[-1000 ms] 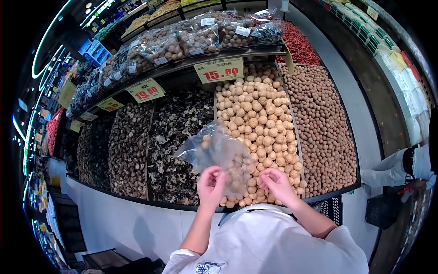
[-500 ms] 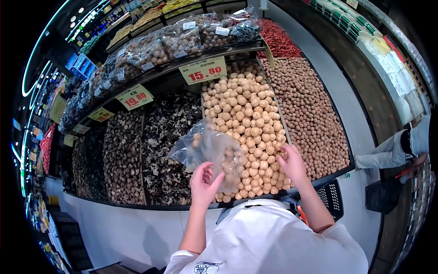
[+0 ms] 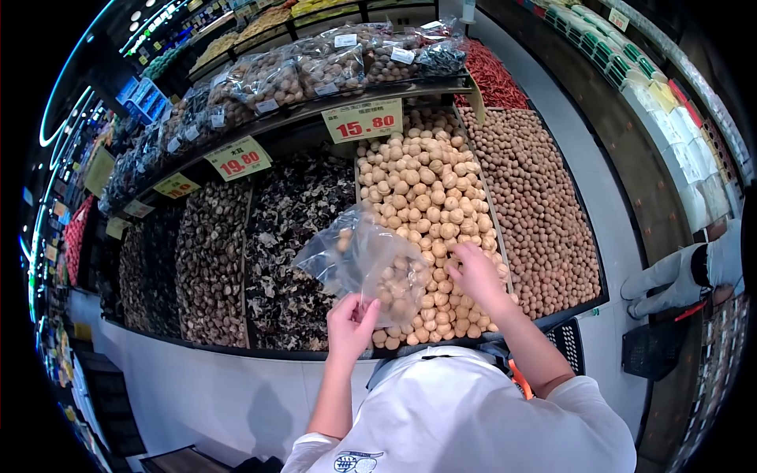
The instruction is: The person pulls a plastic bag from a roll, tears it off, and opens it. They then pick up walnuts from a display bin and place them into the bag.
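Note:
My left hand [image 3: 352, 325] pinches the edge of a clear plastic bag [image 3: 331, 256]. Several walnuts [image 3: 400, 288] show through the bag, which rests across the border between the walnuts and the black dried fungus [image 3: 296, 213]. Over the bin of loose walnuts [image 3: 430, 177], just right of the bag, is my right hand [image 3: 479, 277]. Its fingers are bent and point left, with a gap between thumb and forefinger; I see nothing held between them.
Small brown round nuts or fruits [image 3: 544, 213] fill the bin at right, with red dried chillies [image 3: 490, 75] behind. Bagged goods [image 3: 331, 67] lie on a shelf above price signs [image 3: 364, 121]. Dried mushrooms [image 3: 211, 268] are at left. Another person's legs [image 3: 662, 272] and a black basket [image 3: 650, 351] are at right.
My right hand has moved left over the walnuts, closer to the bag. My left hand keeps its hold on the bag. The view has shifted slightly.

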A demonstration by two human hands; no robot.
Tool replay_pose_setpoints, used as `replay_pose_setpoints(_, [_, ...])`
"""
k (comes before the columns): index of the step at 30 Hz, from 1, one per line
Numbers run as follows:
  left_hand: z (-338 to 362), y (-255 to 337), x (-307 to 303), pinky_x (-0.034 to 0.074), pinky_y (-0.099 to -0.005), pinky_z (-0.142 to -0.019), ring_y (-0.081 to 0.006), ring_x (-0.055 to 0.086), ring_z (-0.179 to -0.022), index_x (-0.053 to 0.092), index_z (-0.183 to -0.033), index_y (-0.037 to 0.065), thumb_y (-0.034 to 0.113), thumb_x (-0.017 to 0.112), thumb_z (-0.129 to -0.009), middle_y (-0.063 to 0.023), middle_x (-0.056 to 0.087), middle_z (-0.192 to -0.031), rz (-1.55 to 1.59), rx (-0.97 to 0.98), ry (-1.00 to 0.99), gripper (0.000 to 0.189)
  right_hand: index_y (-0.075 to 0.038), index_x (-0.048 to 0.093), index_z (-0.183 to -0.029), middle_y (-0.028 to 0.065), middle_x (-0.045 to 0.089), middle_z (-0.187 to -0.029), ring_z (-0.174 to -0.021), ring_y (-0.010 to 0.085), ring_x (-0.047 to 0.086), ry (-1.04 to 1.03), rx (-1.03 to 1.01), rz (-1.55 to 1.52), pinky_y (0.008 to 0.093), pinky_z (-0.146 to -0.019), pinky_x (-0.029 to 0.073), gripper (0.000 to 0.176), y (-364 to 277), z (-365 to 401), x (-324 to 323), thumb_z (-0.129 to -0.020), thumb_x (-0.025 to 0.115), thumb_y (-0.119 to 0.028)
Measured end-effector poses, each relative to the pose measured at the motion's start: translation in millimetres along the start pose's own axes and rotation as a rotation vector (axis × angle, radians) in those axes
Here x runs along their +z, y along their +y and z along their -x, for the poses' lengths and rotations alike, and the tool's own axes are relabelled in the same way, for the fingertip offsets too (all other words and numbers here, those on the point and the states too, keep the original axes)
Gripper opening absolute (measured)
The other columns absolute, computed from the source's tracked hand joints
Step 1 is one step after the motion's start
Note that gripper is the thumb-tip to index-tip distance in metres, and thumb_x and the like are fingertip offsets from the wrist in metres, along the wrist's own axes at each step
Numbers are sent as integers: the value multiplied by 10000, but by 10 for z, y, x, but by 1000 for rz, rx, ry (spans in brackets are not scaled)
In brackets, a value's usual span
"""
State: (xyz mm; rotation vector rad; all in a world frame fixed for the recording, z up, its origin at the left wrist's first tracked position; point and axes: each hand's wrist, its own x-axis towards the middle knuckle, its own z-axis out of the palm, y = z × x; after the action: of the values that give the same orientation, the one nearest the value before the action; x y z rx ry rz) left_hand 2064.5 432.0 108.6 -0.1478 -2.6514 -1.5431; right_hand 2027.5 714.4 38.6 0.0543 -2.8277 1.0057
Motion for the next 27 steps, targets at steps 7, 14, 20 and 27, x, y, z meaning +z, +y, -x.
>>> replay_pose_setpoints(7, [-43,-97,15,382,-240,-534,-80,481,-573,670,-832,13,100,752,-873,-12,566,-695,58,85,43,126,-70,592,-1072,125,588,-1025,-849,331,665,-1,-87,197,425,-692,557,240,-197,-177,168,-859,688,-125])
replay_pose_setpoints(14, [-139,-144,46,390,-226,-563,-73,497,-597,654,-808,3,29,738,-857,-6,569,-684,90,172,36,101,-81,586,-1072,119,573,-1029,-816,337,655,-22,-45,244,431,-672,550,257,-115,-264,286,-840,692,-118])
replay_pose_setpoints(20, [-212,-149,68,410,-270,-544,-135,518,-576,662,-813,10,52,754,-842,-46,572,-691,108,211,20,105,-67,607,-1131,88,588,-1017,-747,264,660,172,-152,155,364,-651,549,350,-226,-128,69,-816,750,-117])
replay_pose_setpoints(27, [-255,-133,105,405,-254,-555,-104,521,-598,682,-855,15,50,749,-846,-36,602,-720,183,184,-29,76,-20,517,-1254,59,673,-995,-731,105,658,-250,433,-1135,245,-648,534,353,-355,254,-14,-923,622,45])
